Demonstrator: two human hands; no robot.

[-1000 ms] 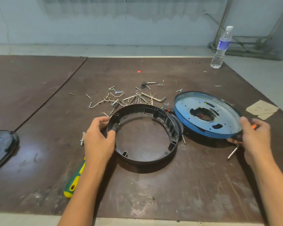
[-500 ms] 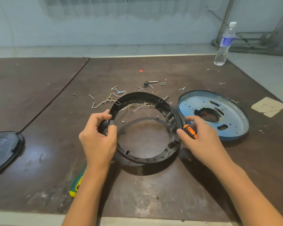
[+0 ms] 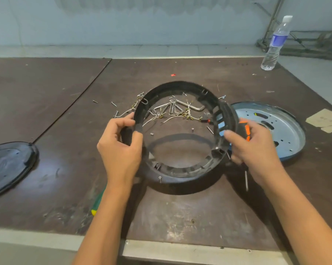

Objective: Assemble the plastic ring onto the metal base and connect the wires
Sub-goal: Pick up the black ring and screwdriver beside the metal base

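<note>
Head view: the plastic ring (image 3: 180, 86) is now held clear of the table (image 3: 180, 213), tilted with its far rim raised. A second ago it lay flat with only the left hand (image 3: 121, 150) on it. Its left rim is gripped by that hand, thumb and fingers curled round the wall. The right hand (image 3: 255, 150), which a second ago was at the edge of the metal base (image 3: 289, 129), has been brought across. Its fingers are closed on the ring's right rim, and an orange-and-black screwdriver (image 3: 245, 129) is kept in the same grasp. The base, propped up before, now lies flat on the table just right of the ring, untouched. The wires (image 3: 180, 116) are seen loose on the table through the ring. The ring is judged to be on its way to the base, with seating and wiring not yet begun.
</note>
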